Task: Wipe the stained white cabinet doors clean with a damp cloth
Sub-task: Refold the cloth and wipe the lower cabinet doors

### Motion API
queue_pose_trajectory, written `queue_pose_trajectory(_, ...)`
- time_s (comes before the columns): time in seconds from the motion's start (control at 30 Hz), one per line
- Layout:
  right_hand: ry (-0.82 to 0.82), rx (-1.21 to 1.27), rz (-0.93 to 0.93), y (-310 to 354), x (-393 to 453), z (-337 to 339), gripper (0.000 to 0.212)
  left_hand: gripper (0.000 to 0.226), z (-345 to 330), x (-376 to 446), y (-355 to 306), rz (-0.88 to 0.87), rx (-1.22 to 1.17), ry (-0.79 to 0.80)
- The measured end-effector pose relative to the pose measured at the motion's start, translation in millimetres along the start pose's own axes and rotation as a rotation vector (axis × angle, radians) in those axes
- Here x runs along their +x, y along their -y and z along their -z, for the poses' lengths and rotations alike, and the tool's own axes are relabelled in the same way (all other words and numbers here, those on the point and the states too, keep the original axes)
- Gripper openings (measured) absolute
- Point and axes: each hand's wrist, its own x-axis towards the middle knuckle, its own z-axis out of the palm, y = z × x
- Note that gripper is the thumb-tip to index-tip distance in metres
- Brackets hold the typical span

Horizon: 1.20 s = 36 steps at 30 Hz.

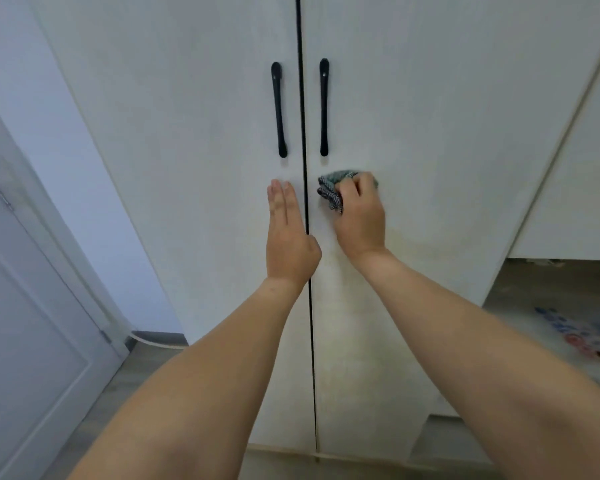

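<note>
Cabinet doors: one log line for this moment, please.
left hand: flat on left door | right hand: presses cloth on right door | yellowish stains below

Home interior, white cabinet doors (194, 133), black handles (279, 109), panelled door (32, 323), wood-look floor (125, 386)

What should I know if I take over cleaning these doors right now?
Left hand: open, flat against the left door beside the gap.
Right hand: grips the bunched cloth against the right door, just below its black handle.
Done: cannot tell how much is wiped.
Left: yellowish stains remain lower on the right door; wipe there, then check the left door.
</note>
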Motion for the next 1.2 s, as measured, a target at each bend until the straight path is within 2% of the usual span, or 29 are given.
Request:
queue_pose_trajectory(0.07, 0.064, -0.069, 0.121, -19.7, -17.8, 6.0, 0.017, 0.089, -12.2, -7.2, -2.5, -0.026, 0.053, 0.018)
queue_pose_trajectory(0.13, 0.196, -0.109, 0.211, -41.7, -50.0, 13.7, 0.022, 0.091, -23.4, -10.9, -8.3, 0.002, 0.087, 0.035)
queue_pose_trajectory(0.23, 0.319, -0.091, 0.126, -59.5, -64.5, 28.9, 0.027, 0.099, -34.0, -12.9, -22.0, 0.063, 0.096, 0.082)
queue_pose_trajectory(0.3, 0.234, -0.070, 0.050, -61.7, -43.9, 39.8, 0.019, 0.103, -39.0, -12.4, -32.1, 0.098, 0.111, 0.099)
queue_pose_trajectory(0.4, -0.068, -0.016, -0.113, -65.7, 0.1, 52.8, 0.025, 0.108, -44.9, -10.4, -41.0, 0.150, 0.114, 0.099)
queue_pose_trajectory(0.43, -0.103, -0.020, -0.128, -69.8, 5.1, 53.8, 0.025, 0.109, -46.6, -9.6, -44.1, 0.168, 0.116, 0.094)
queue_pose_trajectory(0.47, -0.096, -0.042, -0.113, -74.5, 1.0, 54.8, 0.024, 0.110, -48.8, -9.2, -47.9, 0.188, 0.112, 0.092)
queue_pose_trajectory(0.53, 0.020, -0.130, -0.047, -87.2, -31.6, 52.3, 0.018, 0.112, -51.7, -6.7, -54.2, 0.234, 0.081, 0.082)
queue_pose_trajectory(0.63, 0.209, -0.179, -0.071, -119.8, -87.2, 60.2, 0.033, 0.116, -56.9, -1.5, -61.8, 0.295, 0.074, 0.064)
queue_pose_trajectory(0.7, 0.146, -0.160, -0.158, -138.1, -78.0, 76.4, 0.031, 0.117, -59.7, -0.5, -63.9, 0.307, 0.085, 0.043)
queue_pose_trajectory(0.83, -0.206, -0.166, -0.311, -168.2, -23.6, 109.3, 0.022, 0.116, -63.5, -1.0, -63.2, 0.309, 0.100, 0.027)
queue_pose_trajectory(0.93, -0.167, -0.193, -0.309, -182.8, -42.1, 109.6, 0.020, 0.116, -64.9, 0.0, -63.4, 0.319, 0.097, 0.017)
queue_pose_trajectory(1.03, 0.046, -0.213, -0.342, -188.5, -93.3, 98.9, 0.040, 0.115, -64.5, -0.1, -63.7, 0.323, 0.124, 0.014)
queue_pose_trajectory(1.1, 0.132, -0.208, -0.309, -192.5, -101.3, 107.2, 0.040, 0.115, -64.0, -1.2, -63.5, 0.317, 0.135, 0.020)
queue_pose_trajectory(1.13, 0.111, -0.193, -0.298, -194.1, -90.7, 116.5, 0.035, 0.114, -63.5, -1.6, -63.4, 0.311, 0.139, 0.021)
queue_pose_trajectory(1.2, -0.039, -0.171, -0.288, -191.8, -50.5, 136.5, 0.023, 0.114, -62.2, -2.6, -62.5, 0.306, 0.148, 0.027)
